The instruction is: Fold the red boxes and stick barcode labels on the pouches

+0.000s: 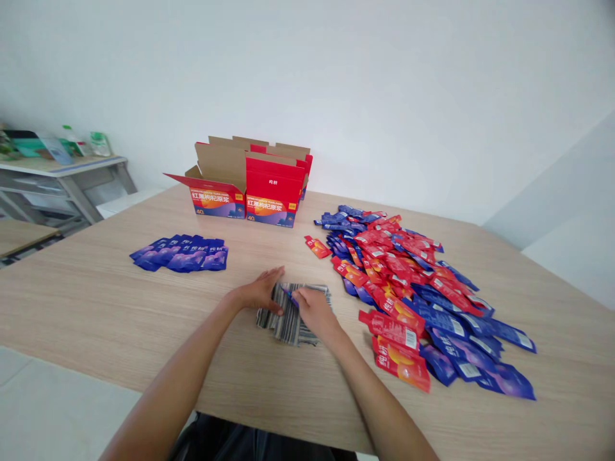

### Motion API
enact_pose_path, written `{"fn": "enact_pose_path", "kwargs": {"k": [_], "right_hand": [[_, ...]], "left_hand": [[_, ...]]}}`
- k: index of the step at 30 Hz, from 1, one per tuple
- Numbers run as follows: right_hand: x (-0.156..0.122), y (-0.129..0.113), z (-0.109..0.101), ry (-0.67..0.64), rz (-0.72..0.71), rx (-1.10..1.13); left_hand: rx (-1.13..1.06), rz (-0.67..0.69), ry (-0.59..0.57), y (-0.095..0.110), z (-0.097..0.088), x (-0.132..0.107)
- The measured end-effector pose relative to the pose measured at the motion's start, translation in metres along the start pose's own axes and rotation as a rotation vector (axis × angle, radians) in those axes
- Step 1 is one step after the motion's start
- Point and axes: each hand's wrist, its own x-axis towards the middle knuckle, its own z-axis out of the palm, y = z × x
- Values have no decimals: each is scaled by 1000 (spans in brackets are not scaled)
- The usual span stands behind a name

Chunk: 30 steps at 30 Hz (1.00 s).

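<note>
Striped pile [287, 326], flat on the table near its close edge, between both hands; take it as the clock's centre, 12 pointing away from the person.

Pale wood-grain table [225, 378] under everything at work. Side desk [89, 166] far off at 10 o'clock, bottle and other small goods on top. Heap of red and blue pouches [394, 269], jumbled, running from 1 round past 3 o'clock. Printed red cartons [271, 200] grouped between 11 and 12, upright, flaps raised; the front left one [218, 200] has a flap spread out toward 10. Overlapping row of blue pouches [189, 257], face up, at 10 o'clock, well apart from the pile.

Pile itself: grey, dark and light stripes, edges uneven; too blurred to tell its make-up.

Left hand [262, 292] at the pile's 10 o'clock side. Thumb and fingers spread wide, thumb over the stripes, fingertips reaching past the far edge toward 12. Right hand [313, 310] comes in from 4 o'clock, over the pile's right half, fingers drawn in on a blue piece.

Single red pouch [317, 247] near 1 o'clock, beside the heap.

Blue piece [289, 296]: only a sliver visible, above the stripes, between the hands, poking from the right fingertips toward 10.
</note>
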Motion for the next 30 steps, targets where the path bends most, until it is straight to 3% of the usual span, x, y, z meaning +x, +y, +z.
{"fn": "enact_pose_path", "kwargs": {"k": [5,7,12,17,20,23,26,30], "right_hand": [[14,29,-14,206,189,329],[13,30,-9,230,177,347],[1,13,5,38,4,-21],[-2,4,-4,-1,18,-139],[-2,-2,-4,-104,-10,-157],[-5,-10,2,-185,29,-405],[-4,-12,-1,-171,98,-631],[2,-6,-20,-82,200,-789]], "left_hand": [[-63,2,2,2,-3,-3],[-69,-4,-2,2,-4,-4],[-55,1,-9,4,-4,-3],[-45,-17,-9,4,-4,-3],[-56,7,-3,2,-2,-3],[-55,18,-11,2,-2,-2],[-35,20,-22,4,-3,-2],[-19,6,-34,7,-2,-2]]}}
